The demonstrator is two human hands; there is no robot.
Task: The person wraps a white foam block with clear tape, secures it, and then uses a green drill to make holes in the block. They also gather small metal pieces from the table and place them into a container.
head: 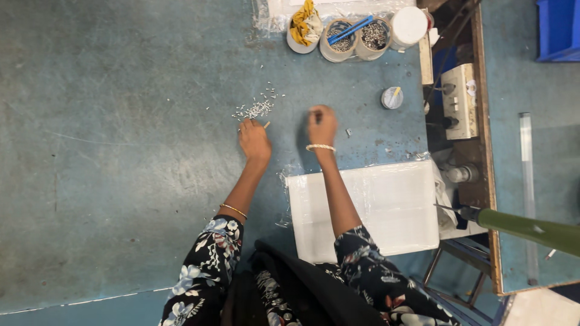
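Observation:
A small heap of tiny pale metal parts (pixel 257 108) lies scattered on the blue-green tabletop (pixel 121 151). My left hand (pixel 254 139) rests just below the heap with its fingers curled around a thin stick whose tip pokes out beside the thumb. My right hand (pixel 322 124) sits to the right of the heap, fingers pinched on a small dark piece I cannot make out. Both wrists wear bangles, and my forearms reach up from floral sleeves at the bottom.
A white plastic-wrapped block (pixel 386 205) lies under my right forearm. At the far edge stand several round tubs (pixel 353 37) of small parts, one with a yellow cloth, and a white lid (pixel 409 25). A small round tin (pixel 392 97), a socket box (pixel 459 99) and a green handle (pixel 531 229) sit at right.

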